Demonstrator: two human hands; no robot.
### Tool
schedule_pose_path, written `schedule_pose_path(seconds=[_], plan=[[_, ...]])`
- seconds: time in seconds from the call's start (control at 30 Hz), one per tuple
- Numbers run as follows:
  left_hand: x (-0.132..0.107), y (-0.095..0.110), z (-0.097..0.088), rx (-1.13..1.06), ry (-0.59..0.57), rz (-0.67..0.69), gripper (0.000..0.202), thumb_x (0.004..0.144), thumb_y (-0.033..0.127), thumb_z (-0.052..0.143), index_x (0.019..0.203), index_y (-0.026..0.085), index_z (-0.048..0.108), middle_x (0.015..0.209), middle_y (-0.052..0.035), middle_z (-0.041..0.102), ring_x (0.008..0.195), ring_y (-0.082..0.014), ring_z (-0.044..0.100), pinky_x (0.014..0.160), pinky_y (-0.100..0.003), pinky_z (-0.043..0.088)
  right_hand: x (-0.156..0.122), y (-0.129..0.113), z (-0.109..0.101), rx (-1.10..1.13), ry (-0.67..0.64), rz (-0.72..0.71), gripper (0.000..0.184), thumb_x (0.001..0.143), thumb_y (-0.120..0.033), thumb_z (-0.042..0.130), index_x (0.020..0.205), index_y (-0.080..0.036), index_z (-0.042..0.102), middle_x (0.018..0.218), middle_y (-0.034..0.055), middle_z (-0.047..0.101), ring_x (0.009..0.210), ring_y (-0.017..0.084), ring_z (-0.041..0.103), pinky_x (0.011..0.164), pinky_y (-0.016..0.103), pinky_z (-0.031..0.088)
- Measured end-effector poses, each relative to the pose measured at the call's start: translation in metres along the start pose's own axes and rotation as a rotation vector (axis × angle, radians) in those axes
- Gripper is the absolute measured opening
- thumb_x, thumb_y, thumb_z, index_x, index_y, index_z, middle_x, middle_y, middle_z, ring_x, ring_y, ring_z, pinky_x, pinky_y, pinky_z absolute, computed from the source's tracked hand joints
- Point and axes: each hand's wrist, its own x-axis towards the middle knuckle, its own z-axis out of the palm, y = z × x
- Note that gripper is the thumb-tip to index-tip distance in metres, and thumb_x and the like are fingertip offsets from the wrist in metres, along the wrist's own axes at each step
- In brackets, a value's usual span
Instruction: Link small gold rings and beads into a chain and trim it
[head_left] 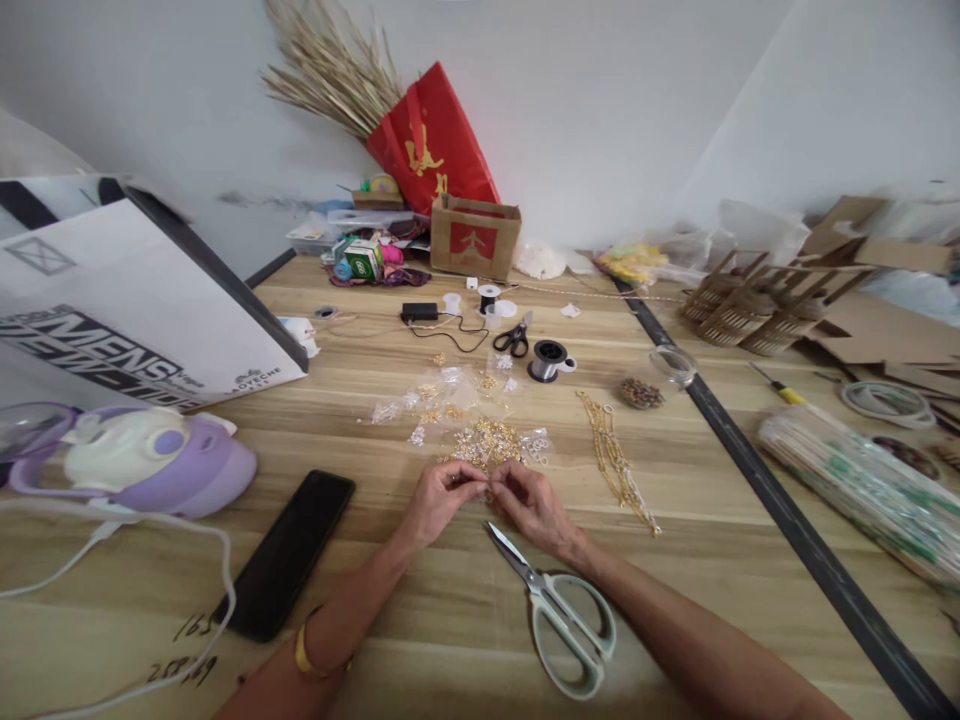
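My left hand (448, 497) and my right hand (531, 505) meet at the fingertips over the table, both in a pinch. Whatever sits between the fingers is too small to make out. Just beyond them lies a pile of gold and silver jewelry findings (487, 440), with small clear plastic bags (450, 385) of more pieces behind it. White-handled scissors (559, 625) lie below my right hand, blades toward the fingers. Gold chains (611, 455) are laid out to the right.
A black phone (292, 555) and a purple-white device (161, 460) with a white cable lie left, near a large white box (142, 300). Behind are black scissors (514, 337), a wire spool (550, 358) and a paper bag (475, 240). Rightward are beads (641, 393) and wrapped sticks (855, 485).
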Motion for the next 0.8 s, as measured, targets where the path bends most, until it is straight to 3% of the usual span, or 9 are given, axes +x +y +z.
schedule_pose_path(seconds=[0.4,0.8], plan=[[0.0017,0.0043,-0.005,0.002,-0.168,0.04,0.014,0.071,0.028,0.069,0.07,0.014,0.069,0.064,-0.0023,0.066,0.063,-0.0141,0.059,0.064,-0.025,0.048,-0.0001,0.0025,0.0002,0.024,-0.028,-0.002,0.025,0.09,-0.04,0.048,0.082,-0.017,0.053,0.062,-0.0019,0.052,0.053,0.009,0.043,0.048,0.02,0.033],[0.0028,0.0008,-0.0052,-0.049,-0.178,0.036,0.011,0.069,0.025,0.071,0.07,0.013,0.07,0.064,-0.0017,0.065,0.062,-0.0128,0.058,0.064,-0.024,0.047,-0.0005,-0.0005,-0.0013,0.006,-0.027,-0.02,0.023,0.09,-0.038,0.048,0.083,-0.017,0.052,0.062,-0.0023,0.051,0.053,0.009,0.042,0.05,0.021,0.033]])
